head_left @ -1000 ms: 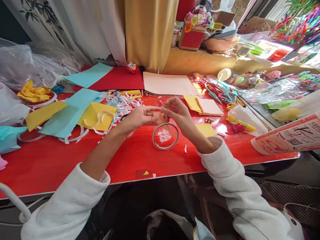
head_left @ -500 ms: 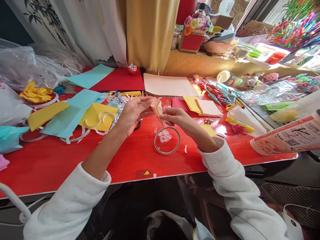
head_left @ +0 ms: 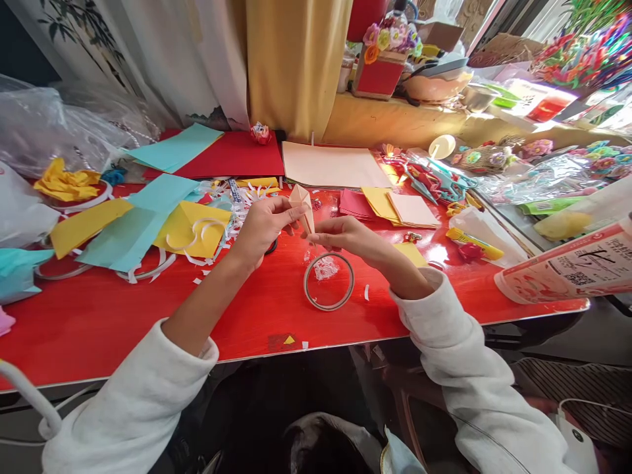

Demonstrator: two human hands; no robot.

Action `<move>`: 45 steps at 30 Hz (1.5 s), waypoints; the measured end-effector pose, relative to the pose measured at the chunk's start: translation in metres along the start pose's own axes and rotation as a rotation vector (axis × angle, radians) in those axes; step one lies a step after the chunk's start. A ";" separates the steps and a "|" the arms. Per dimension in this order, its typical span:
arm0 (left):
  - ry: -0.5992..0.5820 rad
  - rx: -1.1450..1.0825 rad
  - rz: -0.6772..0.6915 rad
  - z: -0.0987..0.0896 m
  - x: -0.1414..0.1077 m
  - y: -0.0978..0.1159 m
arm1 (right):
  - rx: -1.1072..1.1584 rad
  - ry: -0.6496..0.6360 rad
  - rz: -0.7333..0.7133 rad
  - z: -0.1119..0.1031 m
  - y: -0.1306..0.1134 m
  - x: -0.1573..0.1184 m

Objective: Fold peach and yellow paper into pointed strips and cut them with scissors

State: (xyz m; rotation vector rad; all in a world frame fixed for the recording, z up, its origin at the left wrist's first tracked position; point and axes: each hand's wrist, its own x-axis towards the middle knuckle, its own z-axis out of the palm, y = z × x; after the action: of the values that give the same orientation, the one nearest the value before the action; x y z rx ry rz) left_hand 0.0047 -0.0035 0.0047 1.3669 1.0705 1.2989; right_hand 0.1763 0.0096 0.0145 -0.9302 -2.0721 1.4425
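Between my two hands is a small folded piece of pale peach paper (head_left: 301, 201), held upright above the red table (head_left: 237, 316). My left hand (head_left: 264, 227) pinches its left side between thumb and fingers. Lower down, my right hand (head_left: 340, 234) grips its bottom end with closed fingertips. A roll of tape (head_left: 309, 299), seen as a thin ring, lies flat just below my hands, with whitish residue (head_left: 326, 268) on the tabletop inside it. Part of a black handle (head_left: 271, 247) shows behind my left wrist.
Teal paper (head_left: 138, 224), yellow sheets (head_left: 195, 230) and paper strips lie on the left. Behind stands a stack of peach sheets (head_left: 336, 164). Small paper squares (head_left: 415, 209), a yellow glue tube (head_left: 476, 245) and a large printed cup (head_left: 567, 263) are on the right.
The folded peach paper has turned more upright and shifted slightly left, showing its folded top. My left hand has moved a little down and left; my right fingers stay at the paper's lower end.
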 end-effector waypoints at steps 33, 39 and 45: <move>-0.017 0.126 -0.049 0.003 -0.002 0.000 | -0.149 -0.022 -0.025 0.006 0.012 0.003; -0.046 0.041 -0.109 0.004 -0.002 -0.001 | -0.100 -0.053 0.076 0.008 0.008 0.003; -0.016 -0.058 -0.132 0.001 0.001 -0.008 | -0.093 -0.101 0.086 0.006 0.011 0.004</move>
State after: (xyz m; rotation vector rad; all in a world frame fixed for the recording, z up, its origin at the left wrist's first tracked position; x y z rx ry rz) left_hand 0.0056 -0.0010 -0.0030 1.2412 1.0854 1.2114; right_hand 0.1727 0.0109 0.0015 -1.0130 -2.2141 1.4753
